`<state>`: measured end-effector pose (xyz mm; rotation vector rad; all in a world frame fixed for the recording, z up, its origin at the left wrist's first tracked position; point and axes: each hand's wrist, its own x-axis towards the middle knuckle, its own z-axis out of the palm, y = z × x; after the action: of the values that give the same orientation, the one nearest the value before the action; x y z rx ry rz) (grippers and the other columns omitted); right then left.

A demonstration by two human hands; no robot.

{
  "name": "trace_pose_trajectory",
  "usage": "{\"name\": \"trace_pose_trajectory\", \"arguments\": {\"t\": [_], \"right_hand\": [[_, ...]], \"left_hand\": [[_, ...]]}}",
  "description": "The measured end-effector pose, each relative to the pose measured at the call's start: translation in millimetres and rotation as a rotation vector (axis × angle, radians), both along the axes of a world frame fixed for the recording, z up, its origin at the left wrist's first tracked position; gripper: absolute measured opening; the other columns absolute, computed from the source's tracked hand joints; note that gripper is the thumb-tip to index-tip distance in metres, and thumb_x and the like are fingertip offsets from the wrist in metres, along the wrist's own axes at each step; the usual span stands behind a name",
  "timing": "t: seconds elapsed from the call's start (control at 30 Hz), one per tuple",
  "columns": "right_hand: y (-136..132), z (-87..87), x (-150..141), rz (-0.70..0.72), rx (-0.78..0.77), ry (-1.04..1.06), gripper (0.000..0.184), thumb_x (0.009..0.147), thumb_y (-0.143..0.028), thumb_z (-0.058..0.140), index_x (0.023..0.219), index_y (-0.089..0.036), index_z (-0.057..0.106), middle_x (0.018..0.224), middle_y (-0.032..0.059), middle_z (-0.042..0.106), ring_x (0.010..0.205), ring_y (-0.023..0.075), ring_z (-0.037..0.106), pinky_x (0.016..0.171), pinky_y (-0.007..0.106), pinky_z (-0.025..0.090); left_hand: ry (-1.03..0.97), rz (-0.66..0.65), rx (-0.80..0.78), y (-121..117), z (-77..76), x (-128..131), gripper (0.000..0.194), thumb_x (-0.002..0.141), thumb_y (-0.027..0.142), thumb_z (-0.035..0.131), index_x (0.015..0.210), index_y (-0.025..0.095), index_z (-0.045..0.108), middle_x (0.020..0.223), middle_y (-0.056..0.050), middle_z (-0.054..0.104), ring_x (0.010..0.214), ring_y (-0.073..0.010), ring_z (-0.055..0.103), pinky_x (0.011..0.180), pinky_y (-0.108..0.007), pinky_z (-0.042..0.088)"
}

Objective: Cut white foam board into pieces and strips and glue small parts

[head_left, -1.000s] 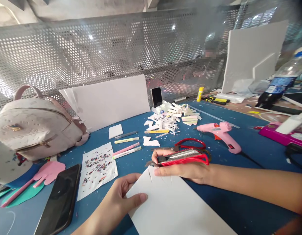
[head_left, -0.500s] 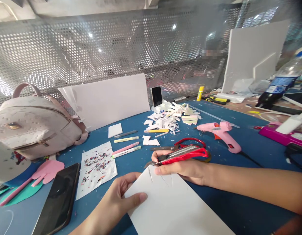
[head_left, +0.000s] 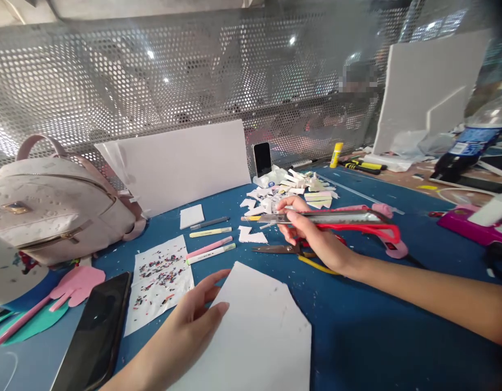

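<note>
Backpack at left — 1 dark phone beside a speckled sheet.

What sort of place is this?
It looks like a craft workspace: the right hand holds a red utility knife, and a pink glue gun and a heap of white scraps lie on the blue table.

Fairly bright, soft light covers the table, dimming into vague shadow at lower right, while white glare dots the mesh, the edgeward bottle leans with wide-angle stretch, and the top-right corner blackens.
</note>
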<state>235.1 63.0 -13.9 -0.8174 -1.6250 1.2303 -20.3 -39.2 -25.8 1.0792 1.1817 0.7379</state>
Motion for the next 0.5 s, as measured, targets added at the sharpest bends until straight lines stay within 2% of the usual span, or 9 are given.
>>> {"name": "trace_pose_trajectory", "arguments": {"t": [0.07,0.13,0.17,0.23,0.3,0.37,0.43,0.5], "right_hand": [[-1.9,0.6,5.3,0.044,0.035,-0.027,0.017,0.099,-0.041,0.042,0.099,-0.025,0.044,0.07,-0.0048,0.046,0.059,0.0129,0.041,0.06,0.028,0.036],[-10.6,0.7,9.6,0.144,0.058,-0.116,0.013,0.097,-0.036,0.045,0.096,-0.023,0.046,0.072,-0.0033,0.047,0.062,0.0131,0.042,0.06,0.028,0.036],[-16.6,0.5,11.3,0.197,0.058,-0.171,0.011,0.096,-0.033,0.047,0.094,-0.022,0.047,0.072,-0.0024,0.048,0.063,0.0133,0.043,0.06,0.027,0.036],[-28.8,-1.7,14.0,0.273,0.069,-0.286,0.007,0.094,-0.028,0.049,0.091,-0.022,0.048,0.075,-0.0007,0.051,0.064,0.0138,0.047,0.058,0.027,0.036],[-38.2,-6.9,15.8,0.289,0.2,-0.37,0.005,0.09,-0.024,0.052,0.086,-0.022,0.049,0.075,-0.0003,0.053,0.064,0.0142,0.05,0.058,0.028,0.036],[-42.7,-14.8,17.0,0.292,0.404,-0.41,0.006,0.083,-0.018,0.054,0.084,-0.022,0.05,0.071,-0.0011,0.054,0.062,0.0139,0.051,0.057,0.028,0.034],[-43.2,-23.2,18.3,0.314,0.554,-0.394,0.015,0.076,-0.014,0.054,0.087,-0.023,0.048,0.067,-0.0031,0.051,0.057,0.0128,0.048,0.055,0.028,0.032],[-41.7,-29.6,19.7,0.345,0.612,-0.383,0.023,0.072,-0.014,0.054,0.089,-0.024,0.045,0.065,-0.0045,0.048,0.054,0.0122,0.043,0.054,0.028,0.03]], "left_hand": [[0.221,-0.098,0.095,1.7,4.0,-5.4,0.056,0.095,0.045,0.055,0.145,0.025,0.042,0.107,-0.006,0.071,0.084,-0.0195,0.069,0.074,-0.027,0.056],[0.504,-0.198,0.317,3.6,6.9,-10.7,0.047,0.097,0.04,0.05,0.141,0.026,0.049,0.101,-0.005,0.071,0.078,-0.017,0.066,0.071,-0.024,0.056],[0.618,-0.227,0.447,4.3,7.5,-13.1,0.044,0.096,0.037,0.05,0.139,0.027,0.051,0.105,-0.006,0.07,0.078,-0.0165,0.066,0.072,-0.024,0.056],[0.774,-0.251,0.683,4.0,7.1,-16.3,0.043,0.096,0.028,0.048,0.139,0.029,0.05,0.126,-0.008,0.062,0.092,-0.0181,0.068,0.079,-0.025,0.058],[0.915,-0.256,0.855,0.3,4.3,-15.0,0.046,0.095,0.021,0.045,0.14,0.029,0.047,0.144,-0.01,0.049,0.113,-0.0228,0.064,0.088,-0.031,0.058],[1.066,-0.28,1.013,-6.7,-0.8,-8.1,0.044,0.096,0.018,0.043,0.139,0.028,0.05,0.153,-0.012,0.04,0.126,-0.0278,0.057,0.095,-0.04,0.056],[1.152,-0.346,1.167,-14.8,-8.2,2.8,0.038,0.099,0.021,0.044,0.135,0.025,0.055,0.154,-0.014,0.04,0.132,-0.0298,0.052,0.1,-0.044,0.052],[1.165,-0.447,1.298,-20.6,-16.8,13.4,0.034,0.101,0.025,0.046,0.132,0.025,0.059,0.151,-0.012,0.046,0.136,-0.027,0.049,0.106,-0.042,0.047]]}}
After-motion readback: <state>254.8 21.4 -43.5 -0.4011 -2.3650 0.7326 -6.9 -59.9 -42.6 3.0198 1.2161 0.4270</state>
